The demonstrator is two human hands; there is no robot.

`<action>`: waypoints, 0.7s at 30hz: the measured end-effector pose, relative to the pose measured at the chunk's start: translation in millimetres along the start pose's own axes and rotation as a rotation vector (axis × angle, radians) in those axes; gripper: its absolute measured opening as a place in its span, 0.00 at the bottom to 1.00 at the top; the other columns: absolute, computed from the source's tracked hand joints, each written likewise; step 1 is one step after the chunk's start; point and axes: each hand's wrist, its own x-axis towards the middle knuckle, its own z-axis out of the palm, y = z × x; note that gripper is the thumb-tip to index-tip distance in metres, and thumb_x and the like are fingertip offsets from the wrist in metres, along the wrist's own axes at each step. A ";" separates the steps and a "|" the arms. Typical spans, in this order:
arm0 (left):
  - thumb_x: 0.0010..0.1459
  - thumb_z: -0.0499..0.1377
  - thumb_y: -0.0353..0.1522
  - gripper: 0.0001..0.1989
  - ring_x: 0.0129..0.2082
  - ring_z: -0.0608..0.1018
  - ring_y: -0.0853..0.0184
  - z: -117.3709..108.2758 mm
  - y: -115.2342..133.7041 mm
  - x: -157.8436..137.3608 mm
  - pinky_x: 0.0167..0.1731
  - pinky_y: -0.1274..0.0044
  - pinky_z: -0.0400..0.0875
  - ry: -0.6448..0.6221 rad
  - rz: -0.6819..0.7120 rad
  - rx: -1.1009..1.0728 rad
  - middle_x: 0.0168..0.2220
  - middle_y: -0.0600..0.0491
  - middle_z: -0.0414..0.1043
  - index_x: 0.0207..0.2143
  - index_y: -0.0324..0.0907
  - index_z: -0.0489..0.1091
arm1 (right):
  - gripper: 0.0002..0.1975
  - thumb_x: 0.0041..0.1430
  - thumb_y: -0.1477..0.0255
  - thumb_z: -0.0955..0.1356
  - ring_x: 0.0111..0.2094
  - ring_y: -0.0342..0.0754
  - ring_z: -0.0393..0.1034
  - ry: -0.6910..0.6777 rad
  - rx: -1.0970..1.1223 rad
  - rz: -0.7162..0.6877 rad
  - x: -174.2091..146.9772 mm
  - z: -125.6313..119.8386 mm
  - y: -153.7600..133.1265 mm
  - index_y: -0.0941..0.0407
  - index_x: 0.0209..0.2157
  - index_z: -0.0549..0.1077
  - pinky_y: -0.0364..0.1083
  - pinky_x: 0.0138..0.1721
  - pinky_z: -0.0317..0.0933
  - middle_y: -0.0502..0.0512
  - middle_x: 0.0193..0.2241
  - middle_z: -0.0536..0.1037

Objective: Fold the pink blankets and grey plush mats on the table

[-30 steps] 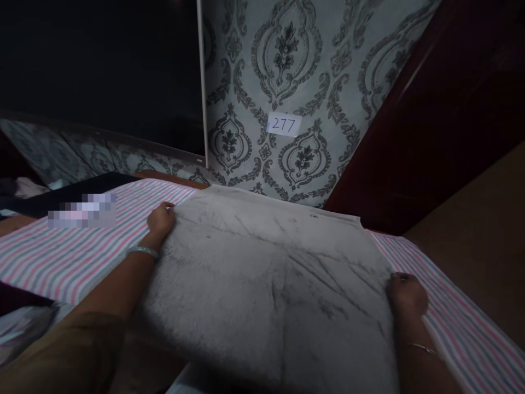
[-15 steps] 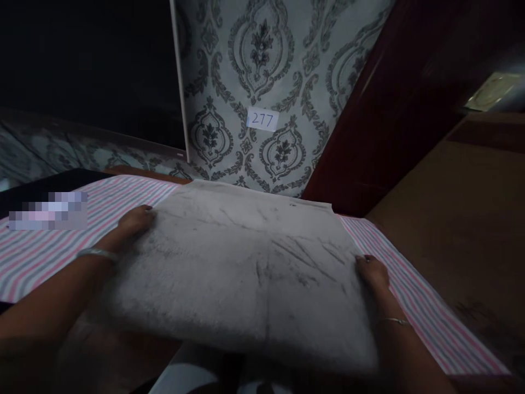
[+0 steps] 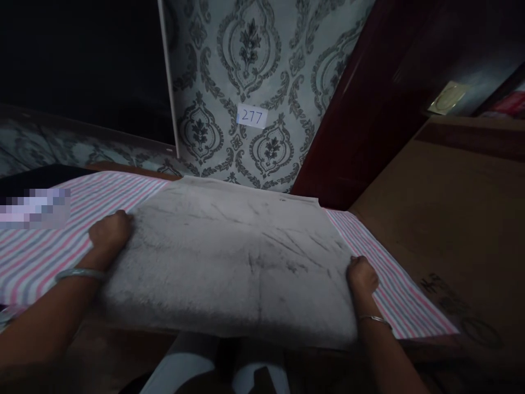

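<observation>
A grey, soft-looking cloth [image 3: 229, 246] with dark streaks and fold lines is spread over a striped cloth. My left hand [image 3: 110, 230], a bangle on its wrist, is closed on the left edge of the grey cloth. At the opposite edge, my right hand [image 3: 363, 276] grips the same cloth in a fist, with a thin bracelet below it. The cloth's near edge hangs toward my legs and looks slightly blurred; its far edge lies by the wall.
Pink, white and grey stripes mark the cloth [image 3: 82, 208] underneath. A dark screen [image 3: 82, 65] stands at the left. A paper label reading 277 [image 3: 251, 116] is on the patterned wall. Right of the table is a large brown cardboard box [image 3: 443, 219].
The view has turned slightly right. My left hand has shifted outward, and the grey cloth's near edge is higher in view and closer to the table. Both hands keep their hold.
</observation>
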 end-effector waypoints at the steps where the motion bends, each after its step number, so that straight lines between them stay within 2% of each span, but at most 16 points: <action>1: 0.64 0.45 0.38 0.24 0.51 0.76 0.41 -0.2 0.1 -1.3 0.44 0.58 0.70 -0.015 -0.007 0.026 0.48 0.28 0.74 0.48 0.30 0.71 | 0.22 0.69 0.64 0.56 0.44 0.60 0.77 0.004 -0.001 -0.001 -0.8 0.0 0.3 0.61 0.50 0.74 0.53 0.43 0.67 0.72 0.39 0.80; 8: 0.67 0.40 0.37 0.26 0.53 0.75 0.45 -0.9 -0.7 -11.6 0.44 0.64 0.68 -0.058 0.006 0.128 0.51 0.29 0.73 0.55 0.29 0.67 | 0.24 0.69 0.63 0.56 0.47 0.63 0.76 -0.004 -0.008 -0.011 -6.3 -4.5 0.1 0.63 0.52 0.72 0.55 0.44 0.67 0.74 0.41 0.79; 13: 0.66 0.39 0.31 0.25 0.53 0.75 0.46 -11.3 -3.8 -24.1 0.45 0.65 0.67 -0.110 0.091 0.154 0.52 0.27 0.72 0.55 0.27 0.65 | 0.24 0.68 0.65 0.56 0.49 0.63 0.75 -0.062 -0.006 -0.101 -16.2 -13.2 1.0 0.64 0.56 0.69 0.55 0.47 0.67 0.73 0.46 0.78; 16: 0.67 0.38 0.35 0.26 0.53 0.75 0.47 -20.4 -13.4 -39.5 0.44 0.67 0.68 -0.130 0.134 0.160 0.53 0.29 0.72 0.55 0.29 0.65 | 0.26 0.68 0.63 0.54 0.50 0.62 0.74 -0.109 -0.041 -0.153 -25.4 -19.1 16.1 0.63 0.59 0.65 0.56 0.49 0.66 0.73 0.49 0.76; 18: 0.67 0.37 0.39 0.28 0.51 0.76 0.47 -24.9 -25.1 -53.3 0.41 0.68 0.68 -0.135 0.120 0.168 0.52 0.30 0.72 0.56 0.30 0.64 | 0.28 0.69 0.61 0.54 0.49 0.62 0.75 -0.148 -0.078 -0.160 -31.1 -23.2 33.3 0.63 0.61 0.64 0.57 0.48 0.67 0.73 0.48 0.77; 21: 0.67 0.35 0.43 0.31 0.48 0.78 0.48 -27.7 -46.7 -75.6 0.37 0.70 0.68 -0.149 0.074 0.247 0.50 0.32 0.75 0.56 0.32 0.63 | 0.29 0.68 0.59 0.55 0.48 0.64 0.75 -0.202 -0.117 -0.111 -40.7 -28.7 60.8 0.62 0.59 0.67 0.56 0.45 0.68 0.72 0.46 0.78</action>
